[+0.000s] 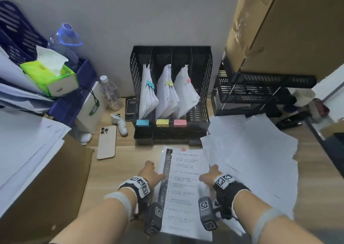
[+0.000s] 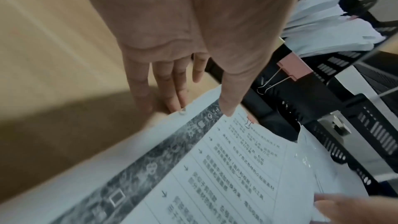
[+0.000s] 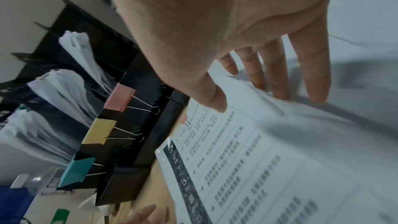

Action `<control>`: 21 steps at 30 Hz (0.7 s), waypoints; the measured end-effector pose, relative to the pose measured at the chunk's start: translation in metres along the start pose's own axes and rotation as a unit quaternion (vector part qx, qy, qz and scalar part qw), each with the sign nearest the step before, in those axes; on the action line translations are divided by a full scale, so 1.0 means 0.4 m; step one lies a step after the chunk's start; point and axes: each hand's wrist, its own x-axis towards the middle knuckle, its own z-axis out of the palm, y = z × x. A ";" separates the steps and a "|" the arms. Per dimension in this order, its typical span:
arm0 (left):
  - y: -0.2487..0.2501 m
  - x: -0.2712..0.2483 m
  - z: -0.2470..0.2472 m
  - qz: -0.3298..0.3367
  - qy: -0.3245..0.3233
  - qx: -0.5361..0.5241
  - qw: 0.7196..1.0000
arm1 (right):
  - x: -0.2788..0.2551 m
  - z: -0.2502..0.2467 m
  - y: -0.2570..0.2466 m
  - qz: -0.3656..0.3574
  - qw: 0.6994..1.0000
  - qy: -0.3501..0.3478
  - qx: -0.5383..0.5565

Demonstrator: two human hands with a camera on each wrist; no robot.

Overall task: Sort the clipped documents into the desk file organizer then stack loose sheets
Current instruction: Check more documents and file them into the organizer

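A clipped document (image 1: 183,188) with printed text and a small pink clip (image 1: 183,150) at its top edge lies in front of the black file organizer (image 1: 202,111). My left hand (image 1: 152,172) holds its left edge, thumb (image 2: 226,108) on top, fingers (image 2: 176,98) at the edge. My right hand (image 1: 209,175) holds the right edge the same way, thumb (image 3: 215,105) on the page. Three organizer slots hold clipped bundles, behind blue (image 1: 142,122), yellow (image 1: 162,122) and pink (image 1: 180,123) marker clips. The rightmost slot holds nothing. Loose sheets (image 1: 251,150) lie spread to the right.
A phone (image 1: 107,142), a white controller (image 1: 120,122) and a water bottle (image 1: 111,93) sit left of the organizer. Paper piles (image 1: 28,141) and a tissue box (image 1: 52,74) crowd the left. A black wire rack (image 1: 260,91) under a cardboard box (image 1: 288,29) stands at the right.
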 end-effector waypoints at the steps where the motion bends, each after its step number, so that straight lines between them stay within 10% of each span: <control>1: -0.015 0.000 0.016 -0.005 0.009 -0.013 1.000 | 0.001 0.016 0.012 -0.009 0.999 -0.014 0.028; 13: -0.091 -0.043 0.051 -0.011 0.070 -0.130 0.989 | -0.008 0.049 0.104 -0.125 0.976 0.018 0.175; 21: -0.020 -0.073 0.012 0.079 -0.026 -0.173 0.981 | -0.039 -0.031 0.090 -0.145 0.966 0.052 0.206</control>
